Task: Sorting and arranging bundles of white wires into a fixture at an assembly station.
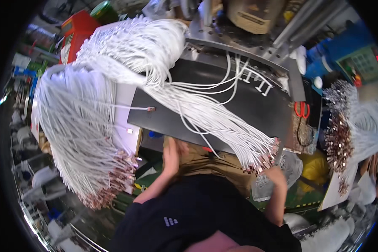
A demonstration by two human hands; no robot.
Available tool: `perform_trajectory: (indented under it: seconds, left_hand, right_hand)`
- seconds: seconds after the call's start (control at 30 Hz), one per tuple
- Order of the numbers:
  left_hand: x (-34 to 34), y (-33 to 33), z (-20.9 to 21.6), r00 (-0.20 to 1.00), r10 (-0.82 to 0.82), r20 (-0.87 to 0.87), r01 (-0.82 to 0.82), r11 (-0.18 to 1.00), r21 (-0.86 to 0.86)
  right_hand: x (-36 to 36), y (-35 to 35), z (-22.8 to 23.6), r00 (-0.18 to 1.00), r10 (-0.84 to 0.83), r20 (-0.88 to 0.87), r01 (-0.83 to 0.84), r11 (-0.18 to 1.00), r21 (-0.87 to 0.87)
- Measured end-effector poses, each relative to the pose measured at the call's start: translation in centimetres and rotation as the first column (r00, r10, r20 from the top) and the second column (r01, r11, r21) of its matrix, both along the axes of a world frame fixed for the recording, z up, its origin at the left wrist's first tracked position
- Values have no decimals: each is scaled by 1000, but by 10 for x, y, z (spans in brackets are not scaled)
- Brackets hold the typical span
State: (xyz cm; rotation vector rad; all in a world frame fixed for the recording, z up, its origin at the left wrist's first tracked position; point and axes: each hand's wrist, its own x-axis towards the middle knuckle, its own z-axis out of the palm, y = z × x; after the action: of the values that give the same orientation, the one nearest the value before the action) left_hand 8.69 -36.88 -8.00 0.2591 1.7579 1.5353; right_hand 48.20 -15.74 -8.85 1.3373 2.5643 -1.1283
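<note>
A long bundle of white cables (214,117) lies across the black work plate (256,105), its copper-coloured connector ends (264,159) hanging over the near right edge. My right hand (275,175) is right at these ends; its fingers are partly hidden, so I cannot tell whether it grips them. By the near edge of the plate, my left hand (172,155) has its fingers stretched out, somewhat blurred, with nothing seen in it. One single cable end (150,109) lies apart on the plate's left part. White T-shaped pieces (256,82) sit at the plate's far right.
A thick heap of white cables (80,109) hangs over the left side, and a coiled one (147,46) lies behind. Red-handled scissors (301,110) lie at the right, near another cable bundle (361,126). A metal machine frame (239,46) stands at the back. A clear bag (287,168) hangs below.
</note>
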Motion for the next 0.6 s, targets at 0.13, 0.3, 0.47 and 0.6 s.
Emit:
perform_trajectory:
  seconds: [0.13, 0.3, 0.47, 0.6]
  left_hand:
    - [23, 3, 54, 836, -465, -291, 493, 869, 28]
    - [38, 108, 137, 273, -504, -819, 843, 536, -48]
    - [36, 176, 121, -97, -445, -890, 775, 527, -349]
    - [-53, 173, 144, -224, -616, -755, 654, 479, -585]
  right_hand:
    - [15, 51, 104, 839, -432, -331, 172, 787, -592]
    - [-131, 87, 168, 802, 100, -588, 68, 964, 256]
    - [-187, 113, 129, 897, 321, -303, 29, 642, 766]
    - [-108, 78, 130, 761, 95, -641, 486, 571, 661]
